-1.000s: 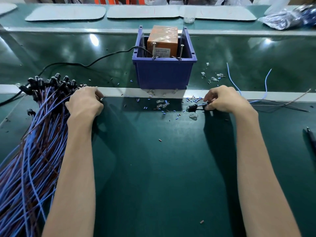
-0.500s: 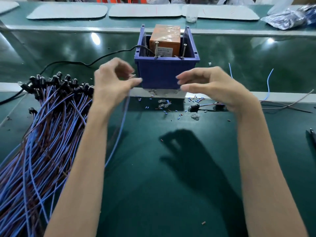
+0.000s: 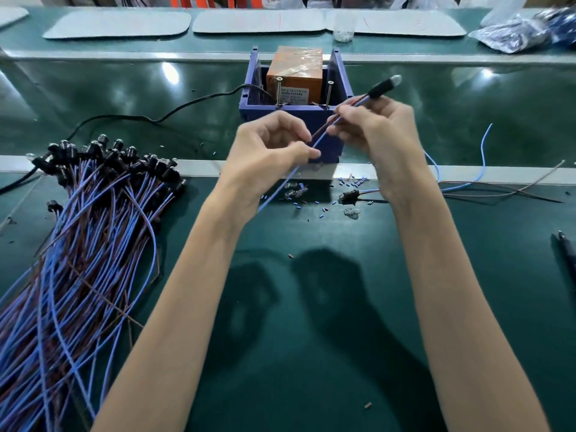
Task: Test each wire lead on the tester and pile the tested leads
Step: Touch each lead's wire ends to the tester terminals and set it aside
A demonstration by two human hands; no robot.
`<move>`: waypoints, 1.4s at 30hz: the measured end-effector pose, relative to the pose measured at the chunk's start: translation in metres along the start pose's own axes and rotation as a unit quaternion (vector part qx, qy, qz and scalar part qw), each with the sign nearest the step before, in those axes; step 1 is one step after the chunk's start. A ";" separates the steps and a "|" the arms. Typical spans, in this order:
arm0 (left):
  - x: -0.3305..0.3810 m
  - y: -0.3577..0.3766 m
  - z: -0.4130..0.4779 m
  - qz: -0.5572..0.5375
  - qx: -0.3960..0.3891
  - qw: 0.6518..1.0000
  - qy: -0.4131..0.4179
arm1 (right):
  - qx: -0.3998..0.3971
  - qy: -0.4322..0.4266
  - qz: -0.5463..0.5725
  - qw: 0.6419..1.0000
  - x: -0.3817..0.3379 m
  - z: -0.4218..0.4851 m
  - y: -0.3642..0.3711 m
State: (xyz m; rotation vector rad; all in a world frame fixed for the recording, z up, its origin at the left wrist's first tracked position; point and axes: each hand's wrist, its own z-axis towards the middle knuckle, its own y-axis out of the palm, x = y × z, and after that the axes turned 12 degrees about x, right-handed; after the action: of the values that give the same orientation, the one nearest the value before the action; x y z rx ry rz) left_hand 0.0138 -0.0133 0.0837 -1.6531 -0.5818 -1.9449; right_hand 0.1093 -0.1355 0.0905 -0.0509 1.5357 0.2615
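We're pinching the thin blue-and-brown wire lead (image 3: 322, 135), left hand (image 3: 268, 157) low, right hand (image 3: 380, 129) high, slanting toward the orange box tester (image 3: 294, 70).

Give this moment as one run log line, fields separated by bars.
stage: wire lead not yet on tester | left hand: pinches it | right hand: grips it | pile: at left

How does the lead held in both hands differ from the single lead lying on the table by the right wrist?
The held lead slants up to the right, off the table; the lying lead rests flat on it. The left hand and right hand pinch the held lead's wires; neither holds the lying lead. The held lead's tip shows a clear bulb; the lying lead's shows none plainly. Both have black sockets and blue wire.
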 end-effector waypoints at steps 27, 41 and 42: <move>-0.008 0.028 0.001 -0.452 0.313 0.770 -0.325 | 0.053 0.043 0.156 0.985 -0.011 0.013 -0.021; -0.023 0.060 -0.027 -0.200 -0.013 0.950 -0.241 | -0.052 0.040 -0.055 0.996 0.000 0.010 -0.024; -0.024 0.061 -0.028 -0.194 -0.007 0.951 -0.239 | -0.056 0.038 -0.055 0.996 0.001 0.010 -0.023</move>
State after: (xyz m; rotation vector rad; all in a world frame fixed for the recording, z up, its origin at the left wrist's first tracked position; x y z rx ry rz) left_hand 0.0338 -0.0752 0.0550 -2.1670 -1.1528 -1.7909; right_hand 0.1234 -0.1558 0.0871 -0.2349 1.5878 0.2595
